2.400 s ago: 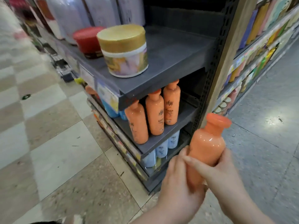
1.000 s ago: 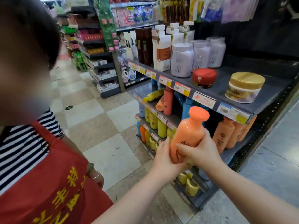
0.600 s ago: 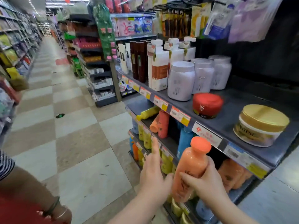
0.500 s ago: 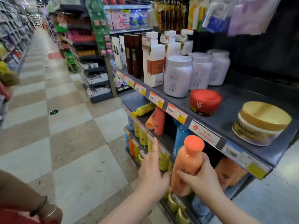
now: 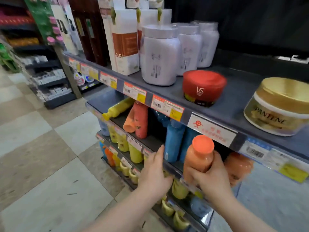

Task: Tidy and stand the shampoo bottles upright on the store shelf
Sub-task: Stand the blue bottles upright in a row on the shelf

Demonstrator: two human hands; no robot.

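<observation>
My right hand [image 5: 212, 178] grips the orange shampoo bottle [image 5: 199, 158] round its lower body, cap up, just in front of the middle shelf [image 5: 98, 102] beside the blue bottles [image 5: 173, 141]. My left hand [image 5: 155, 171] holds nothing, its fingers [image 5: 159, 153] straight at that shelf's front edge. I judge the bottle should go in base first next to the other orange bottles [image 5: 239, 164] at the right, and be released only once it stands flat and steady. Outstanding on the same shelf: a yellow bottle [image 5: 120, 107] on its side and a pale orange bottle [image 5: 132, 121] tipped against a red bottle [image 5: 142, 119].
</observation>
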